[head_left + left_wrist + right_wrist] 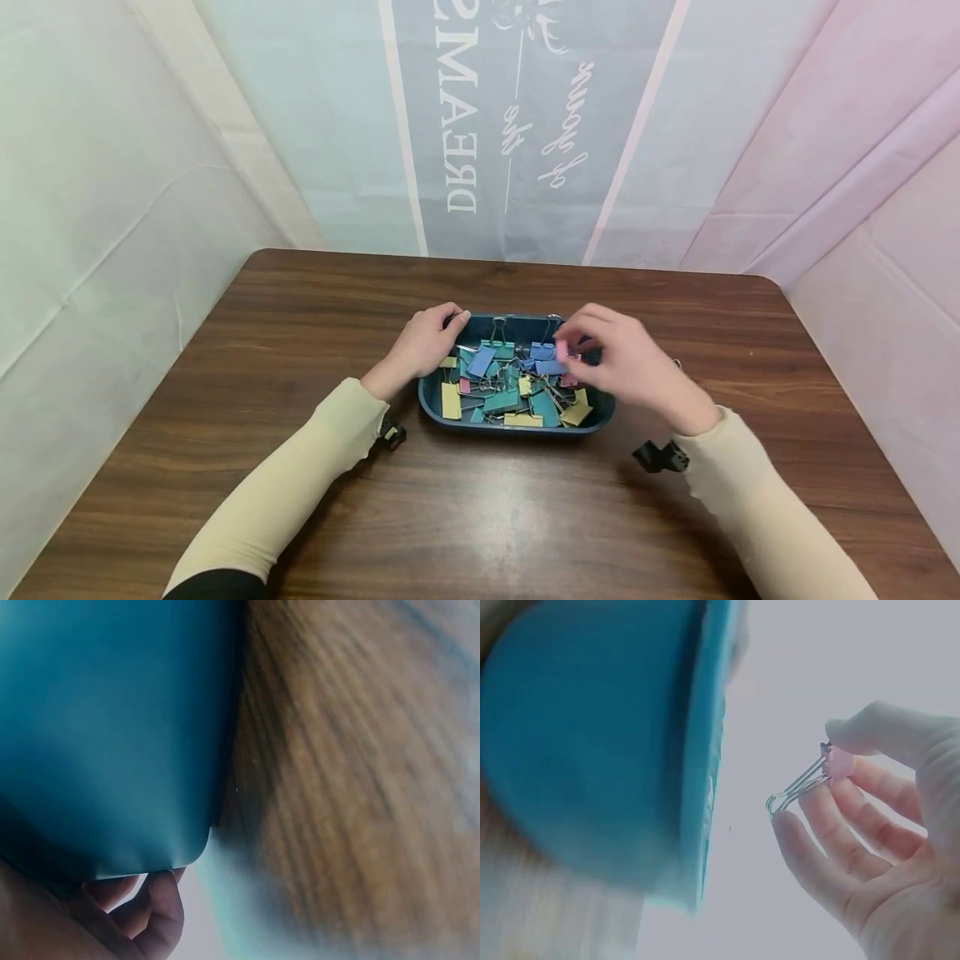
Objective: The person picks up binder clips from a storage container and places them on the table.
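A dark teal tray (517,430) on the table holds a jumble of binder clips in teal, blue, yellow and pink. My left hand (430,340) grips the tray's rim at its far left corner; in the left wrist view, curled fingers (163,915) show at the edge of the tray wall (112,750). Over the tray's right end, my right hand (630,358) pinches a pink binder clip (841,763) between thumb and fingers. That clip's wire handles point away from the thumb, lying near the fingertips. A blue clip (482,361) and a yellow clip (451,401) lie on the left.
The tray stands on a brown wood-grain table (300,333) with rounded far corners. Behind the table hangs a printed cloth backdrop (517,125), with pale cloth walls at both sides. A small black camera (660,457) sits at the right wrist.
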Motion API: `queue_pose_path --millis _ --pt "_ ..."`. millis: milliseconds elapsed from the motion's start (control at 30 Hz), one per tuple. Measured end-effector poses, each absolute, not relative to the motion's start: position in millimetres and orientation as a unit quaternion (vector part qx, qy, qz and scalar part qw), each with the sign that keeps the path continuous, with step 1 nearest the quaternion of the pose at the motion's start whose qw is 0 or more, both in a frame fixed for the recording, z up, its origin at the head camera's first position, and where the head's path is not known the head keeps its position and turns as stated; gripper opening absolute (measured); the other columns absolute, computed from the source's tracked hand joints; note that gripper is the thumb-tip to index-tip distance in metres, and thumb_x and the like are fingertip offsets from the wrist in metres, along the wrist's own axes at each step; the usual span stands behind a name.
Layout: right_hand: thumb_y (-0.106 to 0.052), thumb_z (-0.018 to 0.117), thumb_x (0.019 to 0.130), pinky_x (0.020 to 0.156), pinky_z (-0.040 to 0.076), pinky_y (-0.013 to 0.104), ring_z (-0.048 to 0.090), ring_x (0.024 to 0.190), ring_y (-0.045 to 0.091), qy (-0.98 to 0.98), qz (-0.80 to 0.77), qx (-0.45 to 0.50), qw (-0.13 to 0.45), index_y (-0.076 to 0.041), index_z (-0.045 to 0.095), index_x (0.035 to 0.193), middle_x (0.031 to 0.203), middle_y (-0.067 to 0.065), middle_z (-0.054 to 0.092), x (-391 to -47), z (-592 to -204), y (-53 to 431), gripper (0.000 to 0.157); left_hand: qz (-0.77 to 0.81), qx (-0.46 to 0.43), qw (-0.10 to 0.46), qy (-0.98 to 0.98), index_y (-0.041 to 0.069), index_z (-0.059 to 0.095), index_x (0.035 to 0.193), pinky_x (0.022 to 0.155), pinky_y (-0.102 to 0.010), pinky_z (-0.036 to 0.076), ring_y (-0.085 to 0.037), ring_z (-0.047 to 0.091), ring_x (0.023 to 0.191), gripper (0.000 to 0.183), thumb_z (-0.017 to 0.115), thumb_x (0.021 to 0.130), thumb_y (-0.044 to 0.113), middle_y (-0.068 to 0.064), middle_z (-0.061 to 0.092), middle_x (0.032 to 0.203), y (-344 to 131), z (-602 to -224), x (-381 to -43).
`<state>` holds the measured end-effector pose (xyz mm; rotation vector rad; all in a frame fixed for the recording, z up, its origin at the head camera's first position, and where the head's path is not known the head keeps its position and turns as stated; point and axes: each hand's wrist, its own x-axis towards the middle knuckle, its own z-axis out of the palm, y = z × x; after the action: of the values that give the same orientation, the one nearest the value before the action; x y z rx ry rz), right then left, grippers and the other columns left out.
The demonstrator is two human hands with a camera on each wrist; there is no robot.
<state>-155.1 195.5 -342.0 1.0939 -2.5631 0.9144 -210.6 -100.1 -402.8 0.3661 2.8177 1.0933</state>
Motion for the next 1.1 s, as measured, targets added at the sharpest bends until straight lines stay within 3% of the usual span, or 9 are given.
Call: queue_pose_path --millis 167,400,600,833,1100 --pt "0.000 0.082 0.079 0.072 0.057 0.030 0.066 0.084 0.011 -0.898 0.293 0.305 0.122 -0.010 0.069 0.103 0.099 -0.007 0.060 -158 -343 239 0.029 0.361 0.120 0.047 0.924 0.015 0.064 0.121 0.069 -0.037 0.043 -0.023 0.056 0.079 0.037 0.043 0.107 0.041 -0.004 0.060 0.083 -101 -402 -211" --pt "0.000 0.082 0.078 0.066 0.053 0.022 0.067 0.075 0.011 -0.932 0.242 0.246 0.115 -0.008 0.070 0.098 0.092 -0.004 0.060 -159 -358 286 0.025 0.359 0.123 0.048 0.924 0.014 0.063 0.126 0.074 -0.038 0.045 -0.022 0.057 0.084 0.040 0.042 0.106 0.043 -0.003 0.064 0.093 -100 -402 -213" --pt "-0.003 0.082 0.079 0.064 0.053 0.033 0.065 0.078 0.017 -0.948 0.211 0.230 0.060 -0.004 0.070 0.100 0.092 0.002 0.061 -162 -376 308 0.024 0.360 0.124 0.048 0.923 0.014 0.063 0.128 0.080 -0.040 0.046 -0.021 0.059 0.088 0.041 0.042 0.107 0.043 -0.003 0.067 0.104 -101 -400 -212" --pt "-0.003 0.081 0.080 0.064 0.051 0.034 0.062 0.078 0.018 -0.952 0.194 0.229 0.051 -0.002 0.072 0.099 0.090 0.002 0.061 -170 -392 316 0.021 0.358 0.126 0.054 0.923 0.015 0.063 0.126 0.072 -0.039 0.043 -0.022 0.057 0.077 0.041 0.040 0.107 0.044 -0.003 0.064 0.087 -102 -402 -211" --pt "-0.004 0.081 0.081 0.066 0.050 0.036 0.061 0.079 0.017 -0.954 0.189 0.230 0.033 -0.006 0.071 0.098 0.088 0.000 0.062 -175 -399 316 0.019 0.363 0.125 0.053 0.922 0.015 0.063 0.124 0.071 -0.038 0.043 -0.022 0.056 0.077 0.040 0.041 0.107 0.044 -0.002 0.062 0.085 -103 -403 -210"
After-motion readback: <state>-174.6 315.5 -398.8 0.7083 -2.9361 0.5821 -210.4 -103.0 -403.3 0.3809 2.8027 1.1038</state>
